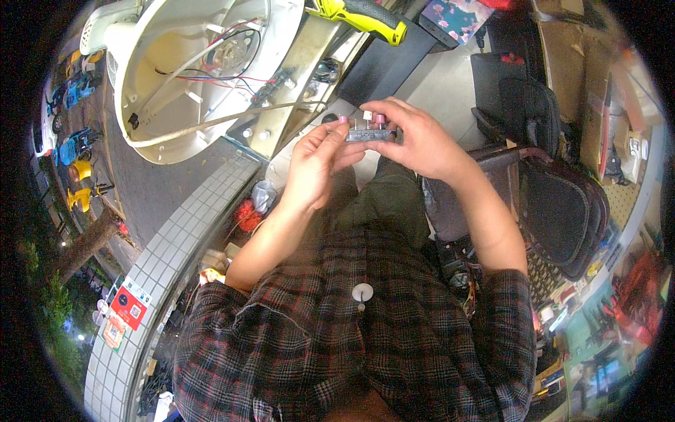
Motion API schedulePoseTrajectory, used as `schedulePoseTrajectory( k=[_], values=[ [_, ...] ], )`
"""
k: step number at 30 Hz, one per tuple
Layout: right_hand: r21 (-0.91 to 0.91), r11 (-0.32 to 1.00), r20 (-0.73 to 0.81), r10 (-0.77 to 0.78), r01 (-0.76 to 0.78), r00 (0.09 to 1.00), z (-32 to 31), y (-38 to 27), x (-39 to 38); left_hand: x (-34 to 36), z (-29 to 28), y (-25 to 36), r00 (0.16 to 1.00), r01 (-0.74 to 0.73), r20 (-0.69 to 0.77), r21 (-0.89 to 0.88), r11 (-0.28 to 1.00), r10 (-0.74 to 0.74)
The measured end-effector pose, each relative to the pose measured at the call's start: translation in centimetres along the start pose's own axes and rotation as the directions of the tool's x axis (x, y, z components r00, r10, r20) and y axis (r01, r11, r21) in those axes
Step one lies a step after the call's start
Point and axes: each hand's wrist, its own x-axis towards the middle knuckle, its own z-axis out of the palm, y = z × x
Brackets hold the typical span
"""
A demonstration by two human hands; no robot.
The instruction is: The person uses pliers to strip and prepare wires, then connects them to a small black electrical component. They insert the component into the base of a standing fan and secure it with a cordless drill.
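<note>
Between both hands, in front of my body, is a small dark grey block [368, 135] with pinkish and white posts standing up from it. I cannot make out its exact kind. My left hand [316, 158] pinches its left end, the thumb beside a pinkish post. The right end is gripped by my right hand [419, 141], with the forefinger curled over the posts. Ahead and to the left lies a large white plastic housing [169, 133], its hollow side up, with red, black and blue wires [225, 79] running across the inside.
A yellow-green tool with a black grip [365, 20] lies at the top. Beneath the housing is a bench [278, 126]. On the right stand a dark chair [555, 211] and a black bag [520, 105]. A tiled ledge [183, 218] curves along the left, with red printed cards [129, 307].
</note>
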Motion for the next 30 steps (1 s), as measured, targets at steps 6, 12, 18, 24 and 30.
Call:
schedulePoseTrajectory(
  k=[6,12,18,24,30],
  values=[
    [-0.014,0.995,-0.012,-0.098,0.098,0.995,-0.3,-0.5,-0.1,0.0,-0.4,-0.6,0.997,-0.063,0.038,0.009,0.998,0.063],
    [-0.070,0.981,-0.024,-0.181,0.179,0.983,-0.4,-0.8,0.0,0.2,-1.2,-1.5,0.991,-0.109,0.077,-0.007,0.994,0.109],
    [-0.132,0.958,-0.002,-0.258,0.255,0.966,-0.6,-0.8,0.0,-0.1,-1.5,-2.1,0.981,-0.179,0.068,-0.011,0.984,0.179],
    [-0.114,0.953,0.062,-0.275,0.281,0.959,-1.1,-0.6,0.2,-0.3,-2.4,-2.7,0.982,-0.162,0.104,0.046,0.986,0.157],
    [-0.058,0.977,0.068,-0.200,0.204,0.977,-0.7,-0.8,-0.4,-0.8,-2.0,-2.4,0.982,-0.157,0.116,0.038,0.987,0.151]
  ],
)
